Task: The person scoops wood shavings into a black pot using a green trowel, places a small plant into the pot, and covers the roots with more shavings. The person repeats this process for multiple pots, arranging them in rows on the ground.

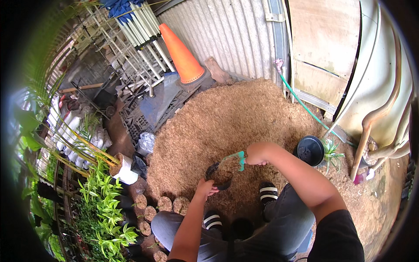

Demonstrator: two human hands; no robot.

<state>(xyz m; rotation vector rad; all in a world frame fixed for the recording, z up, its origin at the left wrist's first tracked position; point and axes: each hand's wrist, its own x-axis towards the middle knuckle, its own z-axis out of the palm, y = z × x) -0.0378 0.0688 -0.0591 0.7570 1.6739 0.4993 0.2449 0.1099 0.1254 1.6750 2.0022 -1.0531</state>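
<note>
My right hand [257, 154] grips the handle of a green hand trowel [241, 160], whose blade carries brown fibrous material. The trowel's blade is over the mouth of a black plastic pot or bag [224, 187], partly filled with the same brown stuff. My left hand [207, 189] holds that container by its near left rim. Both hands are above the near part of a wide heap of brown fibrous growing medium [222, 121]. Whether the blade touches the contents is not clear.
Filled plant bags [164, 203] stand at lower left beside leafy plants [104, 209]. An empty black pot [310, 151] and a spiky plant [332, 152] are at right. An orange traffic cone [183, 59] stands behind the heap. A green hose [301, 103] runs down the right side.
</note>
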